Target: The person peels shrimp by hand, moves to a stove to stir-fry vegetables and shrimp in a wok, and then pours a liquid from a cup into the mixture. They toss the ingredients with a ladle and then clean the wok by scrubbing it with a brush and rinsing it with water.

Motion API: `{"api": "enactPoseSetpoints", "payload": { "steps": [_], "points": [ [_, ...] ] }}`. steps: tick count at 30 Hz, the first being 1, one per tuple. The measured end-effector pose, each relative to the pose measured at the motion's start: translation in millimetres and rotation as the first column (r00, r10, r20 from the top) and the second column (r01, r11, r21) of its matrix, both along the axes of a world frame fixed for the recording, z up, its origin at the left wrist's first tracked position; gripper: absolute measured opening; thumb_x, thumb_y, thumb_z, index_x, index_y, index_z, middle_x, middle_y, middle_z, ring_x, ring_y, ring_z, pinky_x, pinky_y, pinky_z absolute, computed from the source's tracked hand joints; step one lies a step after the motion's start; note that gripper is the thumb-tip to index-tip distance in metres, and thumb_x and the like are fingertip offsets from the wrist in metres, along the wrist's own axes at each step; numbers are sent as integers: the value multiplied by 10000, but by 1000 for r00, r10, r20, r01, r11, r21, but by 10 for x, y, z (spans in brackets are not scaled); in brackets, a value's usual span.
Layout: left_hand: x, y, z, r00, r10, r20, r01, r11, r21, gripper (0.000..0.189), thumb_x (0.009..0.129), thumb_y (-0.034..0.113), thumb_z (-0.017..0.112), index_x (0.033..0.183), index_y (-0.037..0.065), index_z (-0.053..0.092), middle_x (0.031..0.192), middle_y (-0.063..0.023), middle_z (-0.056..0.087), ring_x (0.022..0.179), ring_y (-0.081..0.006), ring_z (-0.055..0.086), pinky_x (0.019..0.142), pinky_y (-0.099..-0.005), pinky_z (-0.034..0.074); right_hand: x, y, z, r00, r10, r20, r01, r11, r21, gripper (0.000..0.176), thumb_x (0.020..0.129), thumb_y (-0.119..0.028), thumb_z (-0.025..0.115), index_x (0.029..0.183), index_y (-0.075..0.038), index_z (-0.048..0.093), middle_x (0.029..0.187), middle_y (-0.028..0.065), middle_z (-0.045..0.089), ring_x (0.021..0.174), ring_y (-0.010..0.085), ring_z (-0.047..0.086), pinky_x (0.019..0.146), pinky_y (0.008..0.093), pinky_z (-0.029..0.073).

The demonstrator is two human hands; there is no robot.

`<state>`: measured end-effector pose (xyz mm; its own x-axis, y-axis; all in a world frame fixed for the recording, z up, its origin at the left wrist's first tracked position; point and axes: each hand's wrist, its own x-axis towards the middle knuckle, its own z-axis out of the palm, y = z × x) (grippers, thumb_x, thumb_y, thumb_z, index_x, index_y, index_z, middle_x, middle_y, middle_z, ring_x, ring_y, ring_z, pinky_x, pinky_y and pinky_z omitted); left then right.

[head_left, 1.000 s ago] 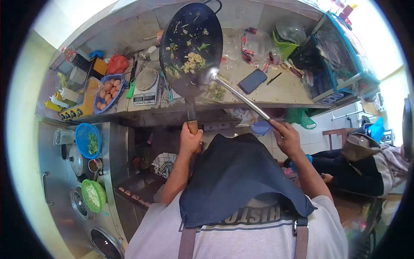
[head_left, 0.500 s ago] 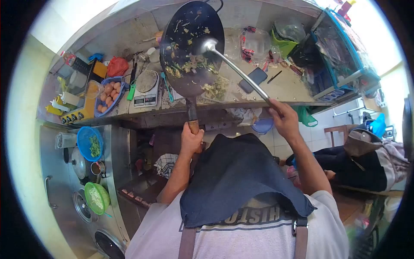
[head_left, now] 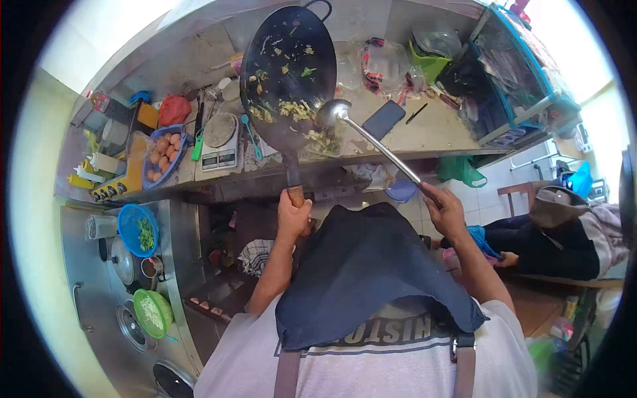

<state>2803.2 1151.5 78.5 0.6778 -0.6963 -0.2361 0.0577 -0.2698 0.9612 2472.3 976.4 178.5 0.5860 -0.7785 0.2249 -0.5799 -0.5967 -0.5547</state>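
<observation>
My left hand point(head_left: 294, 216) is wrapped round the wooden handle of a black wok point(head_left: 289, 79), which is tilted up over the counter's edge. Bits of egg and greens point(head_left: 295, 109) cling to the wok's inner face, most of them low down near the handle side. In my right hand point(head_left: 444, 207) is the end of a long metal ladle point(head_left: 381, 147). The ladle's round bowl is beside the wok's lower right rim, over a clear bag or plate of food point(head_left: 323, 142) that is partly hidden.
On the counter point(head_left: 431, 136) are a phone point(head_left: 384, 120), a pen, a scale point(head_left: 220, 156) and a basket of eggs point(head_left: 166, 154). A blue-framed rack point(head_left: 517, 73) stands right. Blue point(head_left: 138, 230) and green bowls point(head_left: 152, 313) sit lower left. Another person point(head_left: 557, 245) is seated at right.
The ladle and my right hand have moved lower, and its bowl has gone from in front of the wok's middle to its lower right rim. The wok has shifted slightly left.
</observation>
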Motion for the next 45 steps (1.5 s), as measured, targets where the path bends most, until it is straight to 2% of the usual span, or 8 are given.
{"api": "enactPoseSetpoints", "payload": {
  "steps": [8,14,20,23,30,32,41,45],
  "points": [
    [41,0,-17,999,-32,31,32,999,-18,315,818,57,648,1038,16,427,737,-74,552,498,-134,548,434,-296,466,-136,52,177,999,-46,22,45,999,18,403,810,-36,666,1185,-183,662,783,92,594,666,227,585,612,326,479],
    [-19,18,-2,998,-41,55,42,999,-12,316,819,61,654,1041,23,432,714,-69,547,505,-131,549,439,-291,464,522,-65,256,980,76,183,-68,996,-52,417,800,-32,666,1188,-183,657,809,80,602,677,236,589,628,330,489],
    [-25,30,-133,991,-7,133,5,1000,17,338,763,135,687,1000,1,488,708,-106,582,552,-186,608,504,-342,480,339,-139,98,996,87,-29,-89,993,-82,432,803,-56,679,1209,-200,638,845,67,625,733,254,615,652,349,505],
    [-57,12,-4,997,-20,73,18,999,34,343,757,146,690,1000,2,495,726,-117,586,568,-197,614,525,-353,485,153,-149,-10,993,102,63,-90,982,-164,392,805,-20,678,1176,-144,654,893,89,651,695,229,619,630,322,506],
    [54,-47,-374,984,-14,180,19,1000,-23,292,817,60,660,1002,22,436,705,-60,542,509,-129,553,438,-291,467,-244,-108,-35,1000,2,-21,-3,999,-45,410,801,-62,684,1186,-196,653,797,89,606,671,269,589,622,364,486],
    [0,-44,-168,991,-9,130,7,1000,12,287,818,56,655,1000,22,436,699,-60,542,505,-130,551,438,-292,466,-288,-92,12,1000,-5,1,5,1000,-29,400,799,-51,680,1174,-188,662,789,93,603,661,267,585,614,357,483],
    [5,-27,-141,986,37,165,-36,999,-10,332,771,134,690,991,-3,482,694,-92,577,532,-173,594,498,-332,481,42,33,280,990,55,127,-57,998,16,390,791,-47,689,1153,-191,676,750,90,583,652,256,580,600,349,479],
    [4,-16,-163,987,50,153,-46,999,-28,334,763,150,693,976,-6,488,691,-103,575,536,-190,598,503,-347,477,88,27,196,994,109,13,-106,983,-147,394,785,-51,698,1146,-207,680,739,86,578,662,268,583,604,356,485]
  ]
}}
